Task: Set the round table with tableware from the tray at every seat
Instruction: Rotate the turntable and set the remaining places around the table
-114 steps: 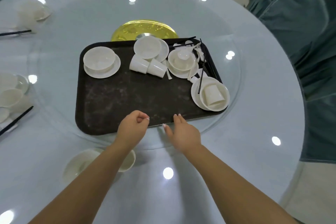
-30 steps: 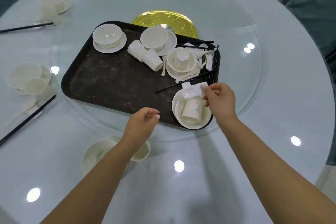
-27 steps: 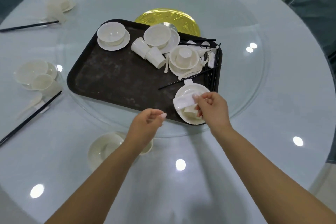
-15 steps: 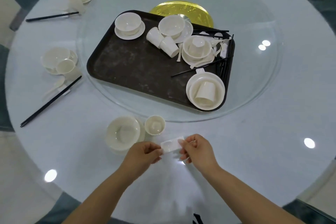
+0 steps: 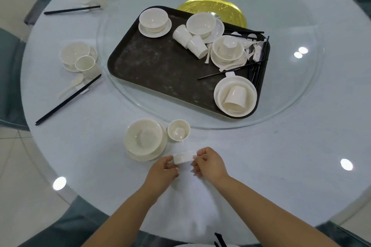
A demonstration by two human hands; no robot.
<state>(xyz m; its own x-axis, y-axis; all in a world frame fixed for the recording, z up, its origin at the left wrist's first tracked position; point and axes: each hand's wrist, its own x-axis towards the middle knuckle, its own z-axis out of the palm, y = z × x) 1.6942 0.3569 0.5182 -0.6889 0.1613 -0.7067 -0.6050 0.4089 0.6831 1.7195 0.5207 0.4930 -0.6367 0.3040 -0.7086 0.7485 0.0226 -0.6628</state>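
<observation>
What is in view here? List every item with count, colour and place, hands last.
Round table: one, pale blue cloth under glass, fills the view.
Glass turntable: one, clear, table centre.
Gold disc: one, behind the tray.
Tray: one, dark brown, on the turntable.
Bowl-and-saucer sets on tray: four, white.
Loose cups on tray: two, white, lying on their sides.
Chopsticks on tray: several, black, right end; spoons beside them, count unclear.
Near setting: white bowl on saucer, small cup beside it.
Left settings: two, white ware, black chopsticks.
Small white dish: one, held at the near edge.
Hands: left and right, both pinching the dish.
</observation>
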